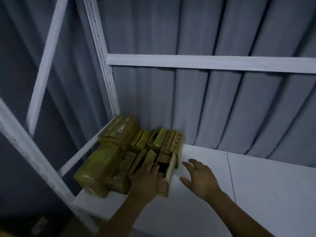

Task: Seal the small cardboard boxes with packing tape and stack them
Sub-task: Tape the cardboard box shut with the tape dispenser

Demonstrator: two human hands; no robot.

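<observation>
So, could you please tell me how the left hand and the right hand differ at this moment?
The left hand rests on the front boxes; the right hand touches no box and is beside them, over the bare white shelf. The left hand's fingers lie close together; the right hand's are spread. Both look open and grip nothing.

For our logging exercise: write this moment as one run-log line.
left hand: rests on cardboard boxes | right hand: open over white shelf
</observation>
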